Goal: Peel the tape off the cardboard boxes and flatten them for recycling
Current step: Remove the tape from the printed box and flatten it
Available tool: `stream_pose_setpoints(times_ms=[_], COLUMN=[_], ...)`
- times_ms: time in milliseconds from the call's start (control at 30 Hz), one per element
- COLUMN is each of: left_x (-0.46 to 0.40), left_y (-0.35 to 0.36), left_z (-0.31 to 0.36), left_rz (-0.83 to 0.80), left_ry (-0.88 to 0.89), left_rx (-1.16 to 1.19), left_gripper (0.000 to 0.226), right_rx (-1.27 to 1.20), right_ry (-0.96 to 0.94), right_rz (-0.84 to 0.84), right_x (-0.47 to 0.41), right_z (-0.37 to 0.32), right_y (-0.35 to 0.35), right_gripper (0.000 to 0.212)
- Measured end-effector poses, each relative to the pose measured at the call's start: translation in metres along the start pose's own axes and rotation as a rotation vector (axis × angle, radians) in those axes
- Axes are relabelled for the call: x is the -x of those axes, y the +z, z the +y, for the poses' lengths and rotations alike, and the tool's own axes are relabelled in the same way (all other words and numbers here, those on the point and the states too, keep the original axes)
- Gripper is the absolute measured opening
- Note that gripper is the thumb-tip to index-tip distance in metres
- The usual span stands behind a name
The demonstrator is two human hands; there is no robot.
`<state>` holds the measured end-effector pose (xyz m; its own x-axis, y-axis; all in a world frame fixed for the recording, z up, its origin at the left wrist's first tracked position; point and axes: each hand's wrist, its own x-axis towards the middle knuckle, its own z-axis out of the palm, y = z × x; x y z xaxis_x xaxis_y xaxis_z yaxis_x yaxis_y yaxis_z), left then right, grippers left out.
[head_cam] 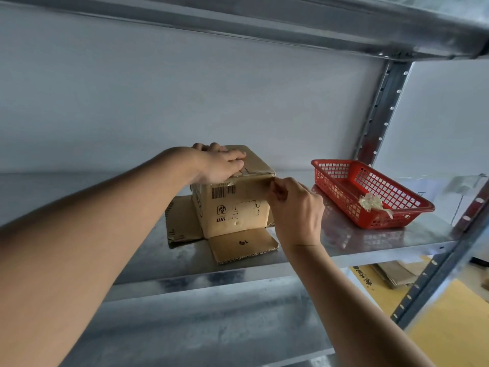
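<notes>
Cardboard box (238,205) stands on the metal shelf (370,242), lower flaps splayed out flat, body upright and unflattened. Left hand (219,165) presses on its top; right hand (296,207) fingers (277,189) pinch together on tape (254,178) at the top front edge. A tape wad (371,202) lies in the red basket (330,178), so peeling looks partway, with flattening left.

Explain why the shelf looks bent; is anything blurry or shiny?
Head view: the wide-angle lens bows the upper shelf beam; the left forearm looks soft; the metal shelf mirrors the red basket; the right hand, pinching tape, looks sharp.
</notes>
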<state>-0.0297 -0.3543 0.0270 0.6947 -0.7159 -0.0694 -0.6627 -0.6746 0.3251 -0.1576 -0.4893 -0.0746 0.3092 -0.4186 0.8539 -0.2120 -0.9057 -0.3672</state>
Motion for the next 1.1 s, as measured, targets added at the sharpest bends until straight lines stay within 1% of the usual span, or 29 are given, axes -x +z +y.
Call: stream_pose_setpoints(times_ms=[67, 133, 233, 333, 433, 467, 567, 633, 733, 800, 867, 933, 967, 1000, 1067, 1100], left_x=[-0.001, -0.001, -0.002, 0.000, 0.001, 0.002, 0.004, 0.004, 0.003, 0.001, -0.001, -0.002, -0.002, -0.002, -0.002, -0.001], left_y=[0.000, 0.001, 0.001, 0.001, 0.002, 0.002, 0.001, 0.001, 0.002, 0.002, 0.001, 0.001, 0.000, -0.001, -0.003, -0.003], left_z=[0.000, -0.001, -0.001, -0.001, -0.001, -0.002, -0.006, -0.007, -0.008, -0.007, -0.007, -0.007, -0.007, -0.007, -0.005, -0.004], left_rz=[0.004, 0.008, 0.013, 0.024, 0.035, 0.039, 0.046, 0.050, 0.053, 0.044, 0.036, 0.023, 0.016, 0.011, 0.002, -0.001], left_ry=[0.001, 0.003, 0.003, 0.001, 0.006, 0.009, 0.015, 0.019, 0.026, 0.024, 0.019, 0.022, 0.027, 0.033, 0.038, 0.039], left_rx=[0.002, 0.002, -0.003, -0.004, -0.010, -0.012, -0.010, -0.024, -0.068, -0.064, -0.060, -0.053, -0.051, -0.053, -0.059, -0.059], left_gripper=[0.048, 0.049, 0.049, 0.048, 0.048, 0.048, 0.048, 0.048, 0.048, 0.047, 0.046, 0.046, 0.047, 0.048, 0.049, 0.050], right_rx=[0.045, 0.096, 0.185, 0.223, 0.248, 0.255, 0.265, 0.245, 0.257, 0.265, 0.199, 0.029, -0.092, -0.224, -0.467, -0.549], right_ry=[0.025, 0.006, -0.008, -0.095, -0.224, -0.250, -0.245, -0.260, -0.388, -0.484, -0.498, -0.408, -0.306, -0.165, 0.137, 0.232], right_rz=[-0.027, -0.045, -0.125, -0.155, -0.173, -0.194, -0.244, -0.257, -0.267, -0.244, -0.260, -0.284, -0.304, -0.345, -0.464, -0.509], right_x=[-0.002, -0.005, -0.011, -0.018, -0.028, -0.031, -0.038, -0.038, -0.043, -0.052, -0.059, -0.057, -0.053, -0.049, -0.043, -0.041], right_z=[-0.004, -0.008, -0.009, -0.007, -0.004, -0.002, 0.001, 0.003, 0.008, 0.013, 0.016, 0.019, 0.019, 0.021, 0.021, 0.021], right_y=[-0.001, -0.002, -0.005, -0.008, -0.013, -0.014, -0.018, -0.020, -0.029, -0.036, -0.040, -0.041, -0.042, -0.041, -0.041, -0.040], right_gripper=[0.014, 0.014, 0.016, 0.017, 0.029, 0.030, 0.016, 0.016, 0.021, 0.020, 0.016, 0.010, 0.009, 0.016, 0.037, 0.043])
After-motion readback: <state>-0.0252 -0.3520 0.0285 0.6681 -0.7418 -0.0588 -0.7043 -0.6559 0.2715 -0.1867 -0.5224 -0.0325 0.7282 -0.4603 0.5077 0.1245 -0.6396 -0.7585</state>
